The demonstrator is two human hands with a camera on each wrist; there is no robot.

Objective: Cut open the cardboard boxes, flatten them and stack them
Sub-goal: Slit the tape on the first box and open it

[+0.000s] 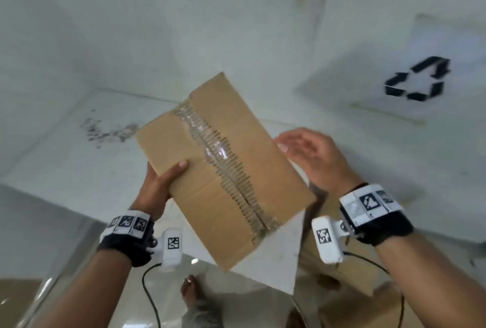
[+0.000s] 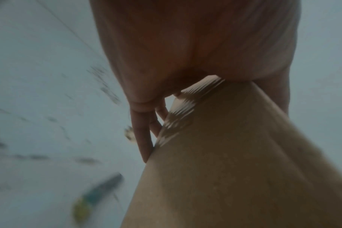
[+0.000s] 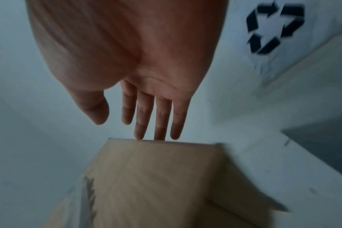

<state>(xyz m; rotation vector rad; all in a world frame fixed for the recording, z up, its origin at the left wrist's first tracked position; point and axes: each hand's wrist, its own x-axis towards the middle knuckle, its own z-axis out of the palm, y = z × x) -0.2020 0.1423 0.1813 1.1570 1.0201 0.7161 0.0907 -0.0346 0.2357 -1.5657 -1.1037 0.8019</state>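
- Your left hand (image 1: 157, 183) grips the cardboard box (image 1: 223, 164) at its near-left corner: the thumb lies on the top face, and the fingers (image 2: 144, 132) curl under the edge.
- Your right hand (image 1: 310, 154) is spread with straight fingers (image 3: 158, 121) just beside the box's right edge. The right wrist view puts the fingertips at the far rim of the box, but it is too blurred to confirm contact.
- The box is held in the air, tilted, above the white table (image 1: 65, 159). A torn strip of clear tape (image 1: 218, 151) runs along the seam of its top face.
- Right of the box, a white sheet with a black recycling symbol (image 1: 418, 79) lies on the table.
- Below the box, near its right corner, more brown cardboard (image 1: 342, 272) lies on the floor.
- Left of the box, dark scuff marks (image 1: 107, 130) show on the table.
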